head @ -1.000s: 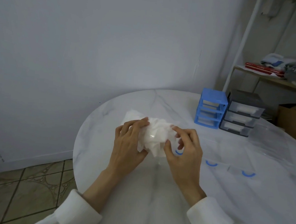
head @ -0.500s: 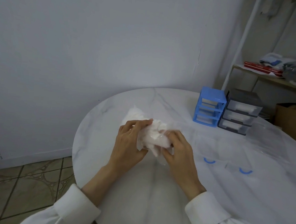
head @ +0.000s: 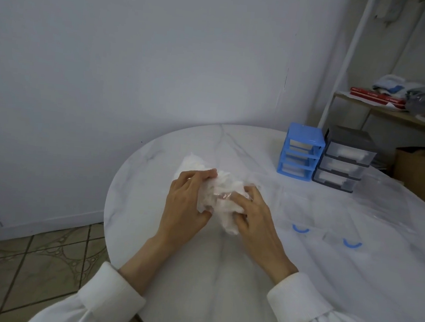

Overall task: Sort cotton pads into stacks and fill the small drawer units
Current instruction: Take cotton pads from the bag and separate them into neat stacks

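A crumpled clear plastic bag of white cotton pads (head: 222,196) lies on the white marble table (head: 152,186), held between both hands. My left hand (head: 185,201) grips its left side with curled fingers. My right hand (head: 254,218) grips its right side, fingers pressed into the plastic. A blue drawer unit (head: 301,151) with three drawers stands at the back of the table. Touching its right side is a grey drawer unit (head: 342,159) with three clear drawers that hold white pads.
Clear plastic bags with blue curved marks (head: 330,224) lie flat on the table to the right of my hands. A cardboard box (head: 422,176) and a shelf with red books (head: 376,96) stand behind the table. The table's left edge drops to a tiled floor.
My right hand has moved in over the bag's right side and squeezed it tighter. The bag is more bunched between my hands. The camera view has shifted slightly.
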Demonstrator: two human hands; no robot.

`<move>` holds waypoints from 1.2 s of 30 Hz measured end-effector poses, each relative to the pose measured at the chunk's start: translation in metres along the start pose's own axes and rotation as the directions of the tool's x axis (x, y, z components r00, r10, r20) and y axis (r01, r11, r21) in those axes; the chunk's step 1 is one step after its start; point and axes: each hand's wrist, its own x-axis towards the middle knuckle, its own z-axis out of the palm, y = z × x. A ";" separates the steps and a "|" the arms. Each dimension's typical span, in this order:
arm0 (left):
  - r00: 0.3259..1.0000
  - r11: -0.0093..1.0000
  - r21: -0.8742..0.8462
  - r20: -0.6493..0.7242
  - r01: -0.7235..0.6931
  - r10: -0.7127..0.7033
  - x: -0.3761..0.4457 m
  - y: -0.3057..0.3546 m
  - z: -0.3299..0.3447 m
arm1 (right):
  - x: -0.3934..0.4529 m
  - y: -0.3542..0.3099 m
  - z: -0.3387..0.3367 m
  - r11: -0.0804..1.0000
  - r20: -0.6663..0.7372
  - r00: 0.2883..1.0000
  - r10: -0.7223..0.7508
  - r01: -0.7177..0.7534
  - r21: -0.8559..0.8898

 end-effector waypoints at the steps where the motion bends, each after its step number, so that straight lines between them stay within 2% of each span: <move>1: 1.000 1.000 0.010 0.003 0.000 0.000 0.000 -0.001 0.000 | 0.000 0.000 0.000 1.000 0.014 1.000 0.005 -0.005 0.014; 7: 1.000 0.999 0.044 0.015 -0.017 0.017 0.000 -0.003 -0.001 | 0.002 0.003 -0.009 0.999 0.220 0.975 0.038 -0.037 -0.006; 12: 0.997 0.999 0.050 0.077 -0.022 0.018 -0.001 0.000 -0.002 | 0.003 0.007 -0.013 0.993 0.114 0.993 -0.003 0.017 -0.119; 16: 0.992 0.998 0.068 0.124 -0.019 0.010 -0.001 0.001 -0.002 | 0.002 0.008 -0.019 0.991 0.103 0.995 0.001 0.013 -0.133; 22: 0.991 0.995 0.097 0.126 0.022 -0.034 -0.002 -0.002 -0.002 | -0.010 0.006 -0.035 0.998 0.158 0.985 0.063 -0.060 -0.023; 29: 0.987 0.997 0.072 0.159 0.024 -0.035 -0.004 -0.003 -0.001 | -0.024 0.013 -0.054 0.995 0.247 0.965 0.084 -0.071 -0.064; 36: 0.975 0.988 0.148 0.211 0.035 -0.066 -0.005 -0.002 -0.001 | -0.040 0.021 -0.077 0.987 0.293 0.944 0.154 -0.135 -0.084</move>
